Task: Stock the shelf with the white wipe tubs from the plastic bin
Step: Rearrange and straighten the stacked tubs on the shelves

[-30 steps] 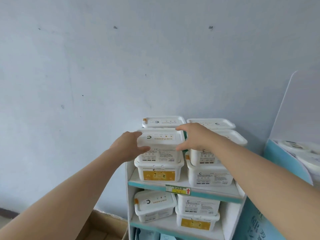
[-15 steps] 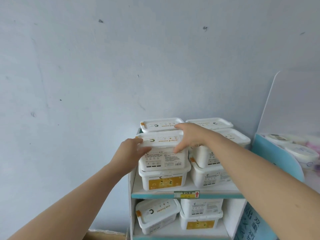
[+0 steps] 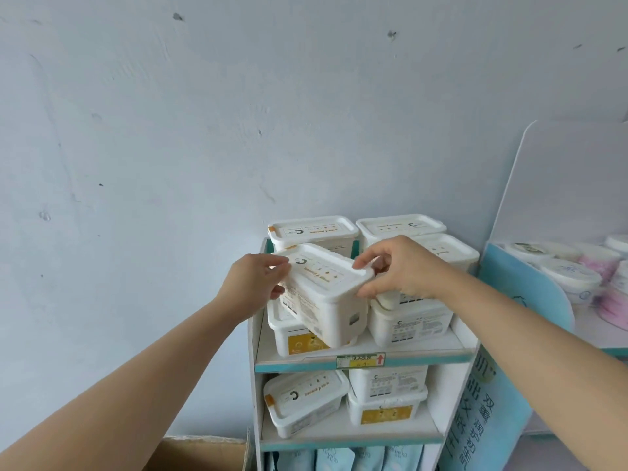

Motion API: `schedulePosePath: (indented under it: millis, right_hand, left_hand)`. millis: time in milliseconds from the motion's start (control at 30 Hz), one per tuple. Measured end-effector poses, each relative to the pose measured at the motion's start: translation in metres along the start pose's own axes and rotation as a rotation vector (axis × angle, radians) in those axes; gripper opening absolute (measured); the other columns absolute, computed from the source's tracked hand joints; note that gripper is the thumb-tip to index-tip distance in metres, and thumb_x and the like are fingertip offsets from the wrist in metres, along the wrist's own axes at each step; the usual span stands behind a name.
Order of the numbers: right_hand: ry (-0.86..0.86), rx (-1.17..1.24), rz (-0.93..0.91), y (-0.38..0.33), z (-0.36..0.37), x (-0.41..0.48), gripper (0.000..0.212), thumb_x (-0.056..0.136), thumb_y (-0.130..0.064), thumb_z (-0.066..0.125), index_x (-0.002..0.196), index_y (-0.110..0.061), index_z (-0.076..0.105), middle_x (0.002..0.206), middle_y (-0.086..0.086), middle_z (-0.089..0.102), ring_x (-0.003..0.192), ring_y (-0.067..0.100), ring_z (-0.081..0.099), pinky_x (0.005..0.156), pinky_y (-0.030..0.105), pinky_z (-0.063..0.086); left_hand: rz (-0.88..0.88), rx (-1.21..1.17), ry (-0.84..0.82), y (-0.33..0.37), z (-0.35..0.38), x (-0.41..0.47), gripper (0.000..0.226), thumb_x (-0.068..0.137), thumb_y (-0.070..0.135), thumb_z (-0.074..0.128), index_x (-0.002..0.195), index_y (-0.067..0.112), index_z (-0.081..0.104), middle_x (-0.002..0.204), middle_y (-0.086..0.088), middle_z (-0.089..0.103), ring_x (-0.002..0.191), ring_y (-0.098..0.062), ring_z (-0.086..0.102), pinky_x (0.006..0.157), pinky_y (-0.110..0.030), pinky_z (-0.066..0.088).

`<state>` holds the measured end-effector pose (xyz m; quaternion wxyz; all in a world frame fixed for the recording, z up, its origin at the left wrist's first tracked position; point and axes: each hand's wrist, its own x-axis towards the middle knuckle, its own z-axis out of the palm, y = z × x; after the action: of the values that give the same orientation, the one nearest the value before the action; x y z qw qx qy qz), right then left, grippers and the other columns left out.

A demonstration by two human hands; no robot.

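Left hand [image 3: 253, 283] and right hand [image 3: 401, 270] both grip 1 white wipe tub [image 3: 326, 300], fingers curled over opposite ends of its lid. The tub sits skewed and tilted over the front-left tub on the top level of a white shelf unit [image 3: 306, 363] with teal edges, set against a pale wall [image 3: 238, 113]. More stocked tubs [image 3: 402, 229] fill the top level, and 3 sit on the level below. A cardboard box [image 3: 200, 453] stands at lower left. Round containers [image 3: 571, 277] fill a neighbouring display.
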<state>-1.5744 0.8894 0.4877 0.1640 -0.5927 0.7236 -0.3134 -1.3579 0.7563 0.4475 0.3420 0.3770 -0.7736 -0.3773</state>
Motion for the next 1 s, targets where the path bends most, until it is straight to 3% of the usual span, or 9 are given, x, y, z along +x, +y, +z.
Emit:
schedulePosePath:
  millis: [100,233,400,500,633,700,800,900,1000]
  right_hand:
    - [-0.033,0.004,-0.041,-0.004,0.022,-0.005,0.044,0.049,-0.040,0.090,0.088,-0.034,0.070,0.081,-0.010,0.064,0.065,0.003,0.054,0.066,0.021,0.044]
    - [-0.048,0.045,-0.105,-0.009,0.032,0.000,0.050,0.051,-0.034,0.091,0.097,-0.029,0.072,0.122,-0.023,0.054,0.074,-0.007,0.056,0.077,0.017,0.044]
    - [-0.278,0.016,-0.072,-0.011,0.019,0.004,0.067,0.059,-0.016,0.088,0.121,-0.025,0.063,0.145,-0.019,0.039,0.117,0.006,0.055,0.105,0.030,0.042]
    - [-0.325,-0.044,-0.069,-0.014,0.014,0.010,0.071,0.064,-0.009,0.084,0.126,-0.030,0.058,0.147,-0.022,0.035,0.116,0.004,0.055,0.104,0.032,0.043]
    - [-0.252,-0.195,-0.104,-0.012,0.017,0.026,0.062,0.070,-0.015,0.080,0.124,-0.038,0.058,0.145,-0.024,0.034,0.118,0.000,0.048,0.097,0.035,0.048]
    - [-0.157,-0.264,-0.117,-0.009,0.020,0.034,0.057,0.071,-0.021,0.080,0.121,-0.038,0.060,0.136,-0.019,0.045,0.118,0.007,0.048,0.096,0.032,0.046]
    - [-0.019,-0.360,-0.150,-0.007,0.021,0.041,0.041,0.073,-0.025,0.078,0.111,-0.030,0.064,0.120,-0.007,0.053,0.106,0.014,0.051,0.088,0.029,0.043]
    - [0.012,-0.452,-0.218,-0.004,0.020,0.048,0.025,0.073,-0.030,0.077,0.093,-0.027,0.064,0.111,-0.005,0.052,0.100,0.016,0.052,0.088,0.037,0.045]
    - [0.004,-0.461,-0.228,0.000,0.020,0.050,0.019,0.077,-0.031,0.074,0.090,-0.024,0.063,0.117,-0.005,0.053,0.106,0.017,0.052,0.091,0.037,0.043]
  left_hand:
    - [-0.020,-0.016,-0.057,0.004,0.004,-0.004,0.036,0.096,0.028,0.054,0.129,0.012,0.055,0.096,-0.007,0.071,0.079,-0.021,0.071,0.076,-0.029,0.058]
    - [-0.089,-0.114,-0.230,-0.003,-0.007,-0.012,0.035,0.090,0.041,0.060,0.109,0.012,0.068,0.099,0.000,0.074,0.093,-0.017,0.070,0.088,-0.036,0.056]
    - [-0.207,-0.178,-0.330,0.002,-0.010,-0.022,0.025,0.089,0.031,0.065,0.103,0.010,0.068,0.101,-0.008,0.073,0.092,-0.030,0.070,0.082,-0.044,0.058]
    - [-0.255,-0.203,-0.302,0.007,-0.010,-0.019,0.016,0.091,0.015,0.061,0.097,0.001,0.065,0.099,-0.014,0.072,0.089,-0.033,0.071,0.080,-0.045,0.058]
    - [-0.252,-0.056,-0.245,0.010,-0.012,-0.010,0.014,0.090,0.010,0.056,0.097,0.000,0.060,0.091,-0.009,0.069,0.074,-0.020,0.067,0.057,-0.027,0.054]
    - [-0.204,0.083,-0.230,0.009,-0.016,-0.002,0.019,0.089,0.014,0.053,0.101,0.003,0.063,0.097,-0.010,0.069,0.079,-0.023,0.064,0.062,-0.030,0.052]
    - [-0.135,0.175,-0.192,0.008,-0.021,0.008,0.021,0.091,0.017,0.051,0.101,0.012,0.069,0.099,-0.007,0.071,0.093,-0.026,0.066,0.082,-0.038,0.053]
    - [-0.085,0.152,-0.106,0.005,-0.020,0.014,0.018,0.092,0.019,0.057,0.101,0.014,0.071,0.098,-0.002,0.072,0.089,-0.020,0.066,0.074,-0.032,0.053]
    - [-0.111,0.100,-0.039,-0.001,-0.020,0.018,0.016,0.090,0.024,0.061,0.094,0.013,0.072,0.093,-0.004,0.073,0.080,-0.018,0.066,0.068,-0.028,0.053]
